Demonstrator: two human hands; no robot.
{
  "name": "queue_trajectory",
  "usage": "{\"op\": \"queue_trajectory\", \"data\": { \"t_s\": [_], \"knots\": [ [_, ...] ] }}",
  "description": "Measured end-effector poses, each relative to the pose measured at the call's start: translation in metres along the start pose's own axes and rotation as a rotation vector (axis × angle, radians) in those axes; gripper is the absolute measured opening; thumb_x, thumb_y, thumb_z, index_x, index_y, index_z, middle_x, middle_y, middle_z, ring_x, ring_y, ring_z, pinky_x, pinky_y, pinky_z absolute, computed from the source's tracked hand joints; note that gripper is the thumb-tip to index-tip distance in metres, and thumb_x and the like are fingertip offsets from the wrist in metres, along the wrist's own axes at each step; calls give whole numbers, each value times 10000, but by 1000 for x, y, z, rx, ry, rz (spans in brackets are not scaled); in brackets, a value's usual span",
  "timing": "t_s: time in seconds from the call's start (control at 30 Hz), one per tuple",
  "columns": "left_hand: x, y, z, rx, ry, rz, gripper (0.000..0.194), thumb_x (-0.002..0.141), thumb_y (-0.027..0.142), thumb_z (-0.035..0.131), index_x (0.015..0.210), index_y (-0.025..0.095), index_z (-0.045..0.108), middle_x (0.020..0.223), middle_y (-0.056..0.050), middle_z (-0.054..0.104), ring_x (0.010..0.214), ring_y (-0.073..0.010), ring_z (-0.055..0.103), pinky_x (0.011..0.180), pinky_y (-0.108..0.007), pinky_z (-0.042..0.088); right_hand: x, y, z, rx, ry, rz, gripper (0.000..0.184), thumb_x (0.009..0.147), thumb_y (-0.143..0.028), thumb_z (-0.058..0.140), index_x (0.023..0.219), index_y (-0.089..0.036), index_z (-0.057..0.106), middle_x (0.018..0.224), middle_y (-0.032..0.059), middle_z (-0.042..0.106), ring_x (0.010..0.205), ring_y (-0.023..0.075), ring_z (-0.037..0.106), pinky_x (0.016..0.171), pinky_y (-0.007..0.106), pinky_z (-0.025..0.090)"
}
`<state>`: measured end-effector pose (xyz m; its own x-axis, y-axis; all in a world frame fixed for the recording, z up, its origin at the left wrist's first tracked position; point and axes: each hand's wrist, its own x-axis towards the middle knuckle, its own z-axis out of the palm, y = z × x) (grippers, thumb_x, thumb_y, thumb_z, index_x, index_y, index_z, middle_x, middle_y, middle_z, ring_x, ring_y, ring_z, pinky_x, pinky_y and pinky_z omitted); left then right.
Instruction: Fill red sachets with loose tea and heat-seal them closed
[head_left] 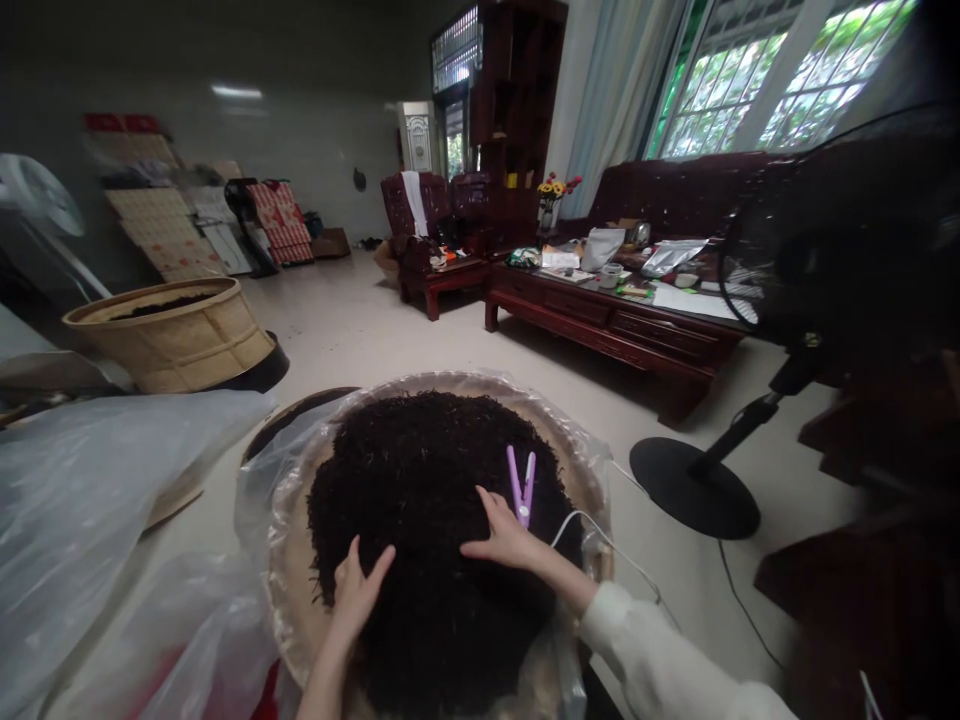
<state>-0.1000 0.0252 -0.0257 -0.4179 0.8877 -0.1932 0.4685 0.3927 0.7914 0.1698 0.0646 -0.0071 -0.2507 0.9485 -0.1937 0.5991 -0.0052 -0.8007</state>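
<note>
A wide round basket lined with clear plastic stands in front of me, filled with dark, thin, dried leaves that look like tea. My left hand is over the left part of the leaves, thumb and forefinger spread, holding nothing visible. Across from it, my right hand is open above the leaves, thumb apart from the fingers. Just beyond the right hand, a small purple flat iron lies on the leaves with its arms spread in a V. A white cord runs over the basket's right rim.
Clear plastic sheeting spreads at the left. Behind it stands another woven basket with dark contents. A black floor fan is at the right. A dark red wooden table holds bags and papers. Stacked boxes line the far wall.
</note>
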Motion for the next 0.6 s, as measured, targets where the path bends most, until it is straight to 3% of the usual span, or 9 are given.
{"op": "queue_trajectory", "data": {
  "t_s": [0.17,0.27,0.4,0.6],
  "knots": [
    [-12,-17,2,211,-105,-5,1064,659,533,673,1461,73,146,1395,-271,407,1348,-390,347,1134,-502,251,-12,12,-13,-237,-7,59,1300,477,-499,844,1515,-186,127,1530,207,95,1397,393,142,1087,523,234],
    [-8,-17,3,89,-130,-10,1105,655,506,701,1465,81,80,1447,-255,354,1362,-338,347,1149,-450,259,-6,9,-19,-251,-46,105,1331,470,-540,839,1518,-184,100,1530,225,70,1391,421,128,1079,563,207],
    [-1,-8,10,-151,-140,-24,1056,679,465,721,1460,118,100,1487,-202,320,1385,-251,327,1167,-374,262,8,6,-2,-59,-45,117,1346,487,-563,822,1518,-169,52,1496,211,142,1396,346,196,1120,443,211],
    [-7,10,19,-439,-227,-102,992,694,500,725,1454,224,151,1461,-136,387,1304,-217,448,1124,-357,361,18,-7,34,283,3,173,1293,549,-533,808,1515,-226,7,1471,177,190,1400,276,229,1135,392,204]
  ]
}}
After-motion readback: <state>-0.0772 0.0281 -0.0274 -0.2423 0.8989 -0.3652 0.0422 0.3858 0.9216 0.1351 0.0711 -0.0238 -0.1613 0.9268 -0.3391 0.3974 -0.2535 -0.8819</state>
